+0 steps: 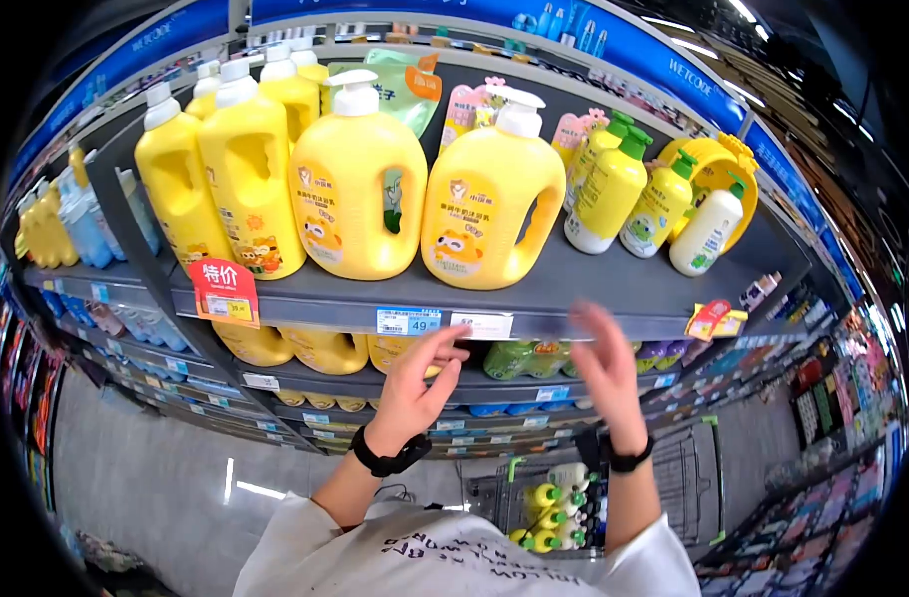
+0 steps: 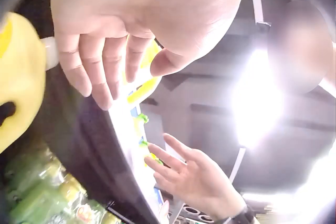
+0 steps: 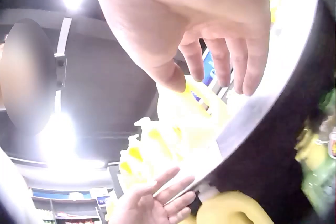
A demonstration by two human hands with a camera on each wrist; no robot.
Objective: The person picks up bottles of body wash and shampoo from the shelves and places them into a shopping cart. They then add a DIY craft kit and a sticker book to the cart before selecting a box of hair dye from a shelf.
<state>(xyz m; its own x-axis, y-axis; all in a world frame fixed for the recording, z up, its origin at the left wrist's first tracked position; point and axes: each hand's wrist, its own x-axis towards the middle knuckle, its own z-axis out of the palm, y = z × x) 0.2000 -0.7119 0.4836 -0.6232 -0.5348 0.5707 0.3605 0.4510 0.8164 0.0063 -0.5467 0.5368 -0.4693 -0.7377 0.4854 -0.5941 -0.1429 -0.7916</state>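
Before the shelf edge (image 1: 355,316) my left hand (image 1: 413,388) hovers with bent, relaxed fingers near a blue-and-white price label (image 1: 408,321). To its right my right hand (image 1: 610,383), slightly blurred, is raised with its fingers extended. Neither palm holds anything in the left wrist view or the right wrist view. Above the hands, two big yellow body wash pump bottles (image 1: 355,204) (image 1: 486,214) with white pumps and side handles stand upright on the shelf. Smaller green-pump bottles (image 1: 606,194) stand further right.
Tall yellow handled bottles (image 1: 246,179) with white caps fill the shelf's left side, by a red special-offer tag (image 1: 226,284). A round yellow container (image 1: 718,179) sits far right. Lower shelves hold more goods. Below stands a shopping cart (image 1: 685,478) with several bottles (image 1: 549,515).
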